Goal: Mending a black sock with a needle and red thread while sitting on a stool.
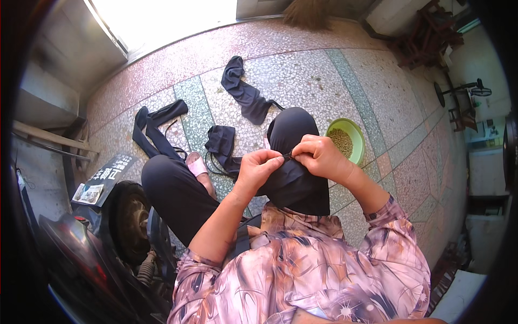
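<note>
My left hand (259, 164) and my right hand (321, 156) meet over my bent right knee. Between their thumbs and fingertips is a small dark strip of cord or fabric (287, 157), mostly covered by the fingers. Black cloth (303, 190) covers the thigh beneath; I cannot tell whether it is all trouser or partly a separate piece. On the floor ahead lies a crumpled black fabric piece (243, 91) with a cord at its end. Another black piece (220, 141) with looped cord rests between my legs, and a long folded one (160, 121) lies beyond my left knee.
A green plastic bowl (356, 139) holding beans or grain (340, 141) stands right of my knee. Close on the left is a motor scooter's wheel (129, 222), with a dark mudflap bearing writing (109, 172). A broom (307, 14) leans at the back; wooden stools (425, 36) stand far right.
</note>
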A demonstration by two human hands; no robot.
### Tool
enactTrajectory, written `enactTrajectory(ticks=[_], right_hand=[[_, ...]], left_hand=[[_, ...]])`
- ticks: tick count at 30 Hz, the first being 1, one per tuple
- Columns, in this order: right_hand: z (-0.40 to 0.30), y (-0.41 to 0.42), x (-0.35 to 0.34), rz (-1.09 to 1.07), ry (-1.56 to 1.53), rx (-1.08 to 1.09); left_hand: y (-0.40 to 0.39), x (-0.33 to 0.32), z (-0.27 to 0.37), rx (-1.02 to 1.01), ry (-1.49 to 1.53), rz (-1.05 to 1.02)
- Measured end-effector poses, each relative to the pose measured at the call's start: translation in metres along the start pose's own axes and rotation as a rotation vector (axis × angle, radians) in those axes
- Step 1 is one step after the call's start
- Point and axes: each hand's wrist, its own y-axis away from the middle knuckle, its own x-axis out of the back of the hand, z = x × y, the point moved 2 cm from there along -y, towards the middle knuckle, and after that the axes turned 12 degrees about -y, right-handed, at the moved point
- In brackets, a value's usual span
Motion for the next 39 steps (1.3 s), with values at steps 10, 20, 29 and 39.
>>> enactTrajectory(ticks=[10, 20, 29, 39], right_hand=[[0.008, -0.007, 0.015, -0.236, -0.340, -0.214], [0.016, -0.006, 0.015, -0.427, -0.708, -0.447], [-0.002, -0.006, 0.002, -0.323, -0.492, -0.556], [-0.023, 0.001, -0.008, -0.091, -0.140, -0.122]], left_hand=[[0.001, 0.000, 0.002, 0.038, 0.100, -0.101], [0.004, -0.009, 0.006, 0.100, 0.270, -0.268], [0.001, -0.006, 0.001, 0.130, 0.323, -0.237], [0.002, -0.012, -0.004, 0.026, 0.210, -0.159]])
